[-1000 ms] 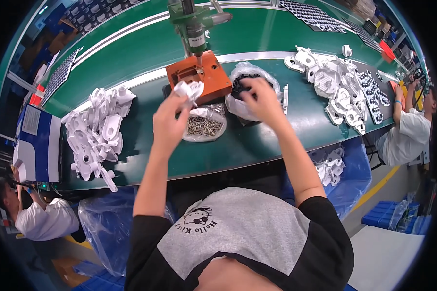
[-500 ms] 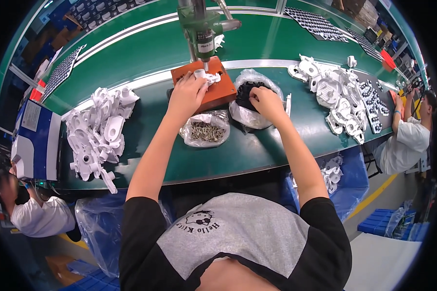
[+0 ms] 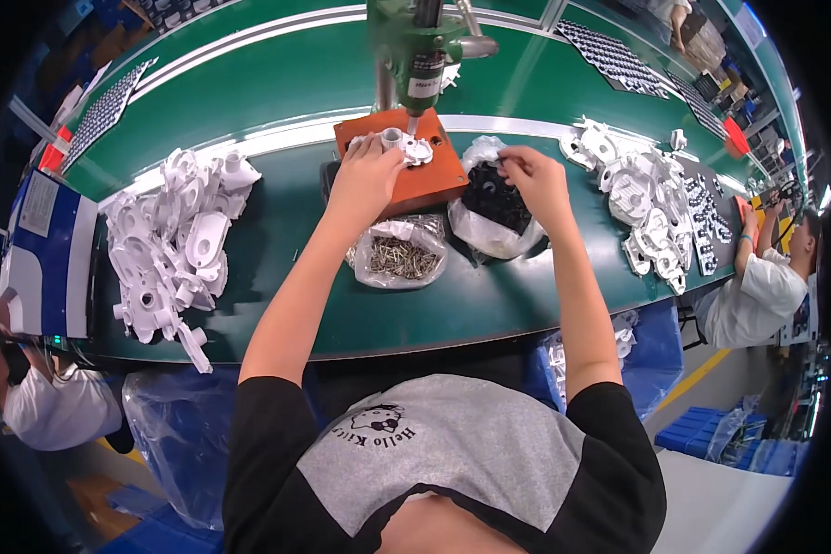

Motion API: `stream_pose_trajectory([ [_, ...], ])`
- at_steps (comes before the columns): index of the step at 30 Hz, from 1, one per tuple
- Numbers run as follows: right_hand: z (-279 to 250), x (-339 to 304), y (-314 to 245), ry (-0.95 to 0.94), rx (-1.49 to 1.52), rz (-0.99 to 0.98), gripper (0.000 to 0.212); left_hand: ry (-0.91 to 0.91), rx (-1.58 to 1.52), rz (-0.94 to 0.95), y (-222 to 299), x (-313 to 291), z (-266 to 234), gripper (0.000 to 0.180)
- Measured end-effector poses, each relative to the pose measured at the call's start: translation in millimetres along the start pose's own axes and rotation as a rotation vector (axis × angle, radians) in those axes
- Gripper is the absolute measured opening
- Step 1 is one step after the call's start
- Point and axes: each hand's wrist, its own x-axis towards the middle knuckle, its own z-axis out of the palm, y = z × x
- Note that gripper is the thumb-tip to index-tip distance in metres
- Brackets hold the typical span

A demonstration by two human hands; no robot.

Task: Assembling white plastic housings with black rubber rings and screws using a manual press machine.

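My left hand (image 3: 367,177) grips a white plastic part (image 3: 419,151) with a short round tube. The part lies on an orange block (image 3: 431,185), beneath the tip of a green press (image 3: 417,69). Over the far edge of a clear bag of small black parts (image 3: 495,198) hovers my right hand (image 3: 534,182). Its thumb and fingertips are pinched together; whatever is between them is too small to make out. A second clear bag, holding metal pins or screws (image 3: 400,256), sits in front of the block.
White plastic parts are heaped at left (image 3: 177,249) and right (image 3: 639,198) on the green table (image 3: 379,323). A blue-and-white machine (image 3: 51,249) stands at far left. People work at both sides. A blue bin (image 3: 660,355) is below the table's right front edge.
My right hand has lifted out of the bag of black parts toward its far edge, fingers pinched. My left hand stays at the white part. The whole view has shifted slightly.
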Motion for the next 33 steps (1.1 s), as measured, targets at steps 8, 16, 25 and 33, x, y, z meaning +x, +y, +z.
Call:
stream_pose_trajectory([
  [8, 79, 48, -26, 0.006, -0.095, -0.244, 0.016, -0.117, -0.107, -0.021, 1, -12, -12, 0.032],
  [16, 95, 46, -12, -0.106, -0.272, -0.533, 0.019, -0.103, -0.109, 0.009, -6, -17, -11, 0.055],
  [25, 82, 32, -30, -0.122, -0.236, -0.437, 0.019, -0.094, -0.097, -0.006, -9, -20, -7, 0.057],
  [33, 111, -70, -61, -0.410, -0.333, -0.621, 0.017, -0.064, -0.129, -0.012, -9, -23, -7, 0.057],
])
